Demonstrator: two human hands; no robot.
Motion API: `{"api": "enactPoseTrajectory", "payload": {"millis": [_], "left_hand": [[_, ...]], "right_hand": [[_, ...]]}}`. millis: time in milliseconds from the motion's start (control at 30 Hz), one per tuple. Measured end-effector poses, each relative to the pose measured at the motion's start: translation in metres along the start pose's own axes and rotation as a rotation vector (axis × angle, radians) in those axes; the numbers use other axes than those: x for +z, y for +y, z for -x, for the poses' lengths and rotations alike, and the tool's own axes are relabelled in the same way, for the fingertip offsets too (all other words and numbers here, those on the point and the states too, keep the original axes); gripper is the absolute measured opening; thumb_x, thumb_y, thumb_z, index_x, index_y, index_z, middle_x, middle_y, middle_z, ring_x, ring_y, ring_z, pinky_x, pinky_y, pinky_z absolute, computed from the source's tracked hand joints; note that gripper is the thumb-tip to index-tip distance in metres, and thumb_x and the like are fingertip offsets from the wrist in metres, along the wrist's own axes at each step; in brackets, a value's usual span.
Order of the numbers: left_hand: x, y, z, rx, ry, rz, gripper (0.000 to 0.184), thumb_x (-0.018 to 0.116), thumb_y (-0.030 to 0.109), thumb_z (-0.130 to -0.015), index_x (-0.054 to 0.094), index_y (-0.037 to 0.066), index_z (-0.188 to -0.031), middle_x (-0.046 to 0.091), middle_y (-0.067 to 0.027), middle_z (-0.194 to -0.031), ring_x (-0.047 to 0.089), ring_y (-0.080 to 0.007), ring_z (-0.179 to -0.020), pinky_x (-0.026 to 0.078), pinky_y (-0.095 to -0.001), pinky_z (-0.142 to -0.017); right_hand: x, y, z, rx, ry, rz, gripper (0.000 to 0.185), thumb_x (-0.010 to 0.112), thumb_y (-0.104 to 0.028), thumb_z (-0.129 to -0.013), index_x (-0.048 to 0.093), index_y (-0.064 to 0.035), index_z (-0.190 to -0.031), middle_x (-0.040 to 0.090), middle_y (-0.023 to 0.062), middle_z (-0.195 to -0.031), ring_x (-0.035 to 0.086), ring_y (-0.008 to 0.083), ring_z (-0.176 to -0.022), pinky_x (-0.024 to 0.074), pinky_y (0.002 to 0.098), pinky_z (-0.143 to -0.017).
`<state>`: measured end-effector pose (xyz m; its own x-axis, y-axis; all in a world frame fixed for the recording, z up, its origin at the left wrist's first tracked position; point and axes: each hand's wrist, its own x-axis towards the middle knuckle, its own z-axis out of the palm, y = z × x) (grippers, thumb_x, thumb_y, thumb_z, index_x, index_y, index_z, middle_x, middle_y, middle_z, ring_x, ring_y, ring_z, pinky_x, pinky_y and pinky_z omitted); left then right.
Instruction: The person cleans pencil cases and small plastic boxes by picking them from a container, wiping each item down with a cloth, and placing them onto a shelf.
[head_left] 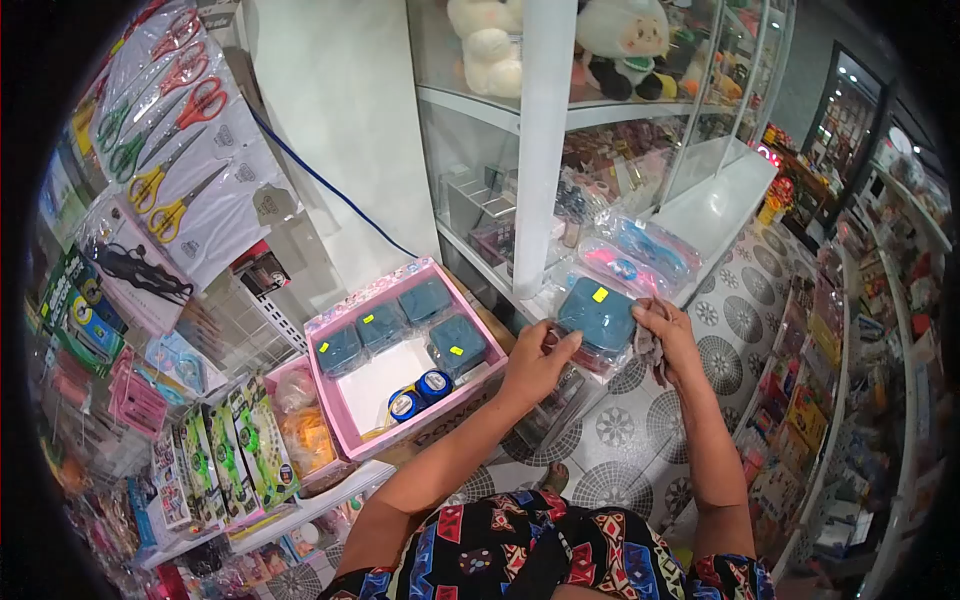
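Between my hands is a blue-grey, rounded square box (592,318) in clear plastic wrap, with a yellow sticker on top. My left hand (540,362) is closed on its lower left edge, thumb and fingers on the wrap. At the opposite side, my right hand (668,335) pinches the right edge and also has a crumpled greyish cloth (650,350) in its fingers. To the left, a pink carton (345,437) contains several similar wrapped boxes (380,325) and two round blue-and-white items (420,395).
Wrapped pink and blue items (640,255) lie on the ledge of a glass display case (475,160) just beyond my hands. Scissors on a card (175,130) hang at left, above packaged toys (240,455). Stocked shelves (810,420) line the right side of the patterned tile floor (665,430).
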<state>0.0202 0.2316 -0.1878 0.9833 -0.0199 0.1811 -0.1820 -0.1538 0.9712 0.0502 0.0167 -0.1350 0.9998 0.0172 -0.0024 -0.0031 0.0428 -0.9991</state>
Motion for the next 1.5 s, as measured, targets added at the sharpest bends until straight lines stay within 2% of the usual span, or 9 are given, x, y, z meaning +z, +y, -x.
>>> {"api": "enactPoseTrajectory", "payload": {"millis": [133, 367, 600, 833, 933, 1133, 1233, 1433, 1500], "left_hand": [[0.013, -0.012, -0.009, 0.106, 0.158, -0.212, 0.044, 0.069, 0.038, -0.079, 0.061, -0.003, -0.094, 0.052, -0.0112, -0.083, 0.053, -0.0205, -0.074, 0.044, -0.0307, -0.068], [0.012, -0.024, -0.013, 0.105, 0.205, -0.228, 0.054, 0.072, 0.043, -0.075, 0.056, 0.001, -0.105, 0.054, -0.0107, -0.088, 0.054, -0.0192, -0.077, 0.046, -0.0309, -0.068], [-0.057, -0.048, 0.006, 0.137, 0.409, -0.117, 0.044, 0.075, 0.025, -0.076, 0.055, 0.003, -0.108, 0.054, -0.0028, -0.081, 0.051, -0.0096, -0.065, 0.044, -0.0241, -0.059], [-0.159, -0.137, -0.018, -0.248, 0.525, -0.270, 0.048, 0.073, 0.029, -0.073, 0.057, -0.002, -0.105, 0.057, -0.0073, -0.077, 0.055, -0.0166, -0.069, 0.046, -0.0325, -0.061], [-0.160, -0.129, -0.021, -0.534, 0.416, 0.075, 0.042, 0.073, 0.028, -0.074, 0.058, -0.002, -0.100, 0.058, -0.0080, -0.077, 0.056, -0.0196, -0.068, 0.047, -0.0348, -0.057], [-0.157, -0.110, -0.025, -0.665, 0.464, 0.303, 0.027, 0.071, 0.022, -0.076, 0.057, 0.003, -0.091, 0.056, -0.0063, -0.076, 0.054, -0.0192, -0.062, 0.045, -0.0350, -0.050], [-0.158, -0.118, -0.028, -0.606, 0.315, 0.306, 0.028, 0.064, 0.025, -0.081, 0.056, 0.007, -0.102, 0.053, -0.0113, -0.112, 0.054, -0.0261, -0.094, 0.046, -0.0498, -0.075], [-0.158, -0.116, -0.030, -0.639, 0.284, 0.376, 0.035, 0.067, 0.024, -0.077, 0.051, 0.013, -0.105, 0.053, -0.0096, -0.111, 0.052, -0.0259, -0.093, 0.041, -0.0509, -0.080], [-0.156, -0.109, -0.030, -0.637, 0.361, 0.390, 0.039, 0.070, 0.022, -0.074, 0.051, 0.011, -0.106, 0.055, -0.0081, -0.097, 0.052, -0.0217, -0.075, 0.042, -0.0440, -0.063]], "right_hand": [[-0.009, 0.008, -0.021, 0.069, -0.011, 0.088, 0.033, 0.069, -0.016, -0.079, 0.060, 0.0062, -0.102, 0.062, 0.0062, -0.088, 0.057, 0.0132, -0.075, 0.0453, 0.0260, -0.069], [-0.005, 0.003, -0.019, -0.248, 0.215, 0.761, 0.050, 0.071, -0.022, -0.075, 0.056, 0.0037, -0.115, 0.063, 0.0160, -0.096, 0.058, 0.0173, -0.081, 0.0466, 0.0309, -0.073], [-0.033, -0.029, 0.017, -0.371, 0.410, 0.296, 0.044, 0.066, -0.027, -0.083, 0.057, -0.0013, -0.117, 0.061, 0.0052, -0.096, 0.057, 0.0157, -0.081, 0.0458, 0.0273, -0.073], [-0.024, -0.037, 0.082, -0.514, 0.173, 0.225, 0.040, 0.067, -0.021, -0.081, 0.057, 0.0016, -0.113, 0.059, 0.0057, -0.090, 0.055, 0.0119, -0.078, 0.0433, 0.0248, -0.070], [-0.014, -0.033, 0.095, -0.506, 0.087, 0.175, 0.040, 0.069, -0.018, -0.080, 0.058, 0.0022, -0.113, 0.059, 0.0051, -0.086, 0.054, 0.0113, -0.076, 0.0423, 0.0235, -0.069], [-0.004, -0.023, 0.106, -0.468, 0.031, 0.193, 0.039, 0.070, -0.012, -0.077, 0.058, 0.0021, -0.111, 0.059, 0.0049, -0.087, 0.054, 0.0111, -0.079, 0.0428, 0.0235, -0.071], [-0.001, -0.018, 0.111, -0.399, 0.019, 0.141, 0.038, 0.070, -0.012, -0.077, 0.058, 0.0019, -0.110, 0.059, 0.0047, -0.086, 0.054, 0.0110, -0.079, 0.0428, 0.0234, -0.072], [0.000, -0.001, 0.111, -0.376, -0.038, 0.263, 0.036, 0.069, -0.008, -0.075, 0.060, 0.0013, -0.107, 0.060, 0.0026, -0.087, 0.054, 0.0100, -0.080, 0.0420, 0.0230, -0.074], [0.004, 0.002, 0.110, -0.340, -0.039, 0.251, 0.035, 0.070, -0.006, -0.074, 0.060, 0.0004, -0.107, 0.060, 0.0012, -0.086, 0.054, 0.0095, -0.079, 0.0416, 0.0229, -0.074]]}}
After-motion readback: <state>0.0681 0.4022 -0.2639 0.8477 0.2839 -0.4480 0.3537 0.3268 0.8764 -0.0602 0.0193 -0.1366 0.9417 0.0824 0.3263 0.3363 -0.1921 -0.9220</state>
